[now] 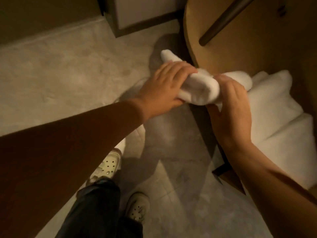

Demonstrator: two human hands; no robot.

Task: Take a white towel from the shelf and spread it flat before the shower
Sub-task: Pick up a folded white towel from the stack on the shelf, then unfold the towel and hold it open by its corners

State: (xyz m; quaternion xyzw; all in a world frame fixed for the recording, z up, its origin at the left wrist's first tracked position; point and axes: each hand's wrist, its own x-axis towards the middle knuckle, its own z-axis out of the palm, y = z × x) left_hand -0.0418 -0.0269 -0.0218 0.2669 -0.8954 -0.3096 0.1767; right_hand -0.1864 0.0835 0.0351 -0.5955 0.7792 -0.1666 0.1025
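Observation:
A folded white towel point(199, 86) is held in the air just off the edge of a wooden shelf point(240, 54). My left hand point(164, 86) wraps its left part from above, thumb underneath. My right hand point(229, 107) grips its right part, fingers curled over the roll. One end of the towel sticks out past my left hand, toward the far floor. More folded white towels point(277, 109) lie stacked on the shelf behind my right hand.
Grey stone-look floor tiles point(68, 74) stretch to the left. A dark-framed cabinet base point(130, 16) stands at the far end. A dark bar point(223, 21) crosses the rounded wooden shelf top. My feet in pale clogs point(108, 167) stand on the floor below.

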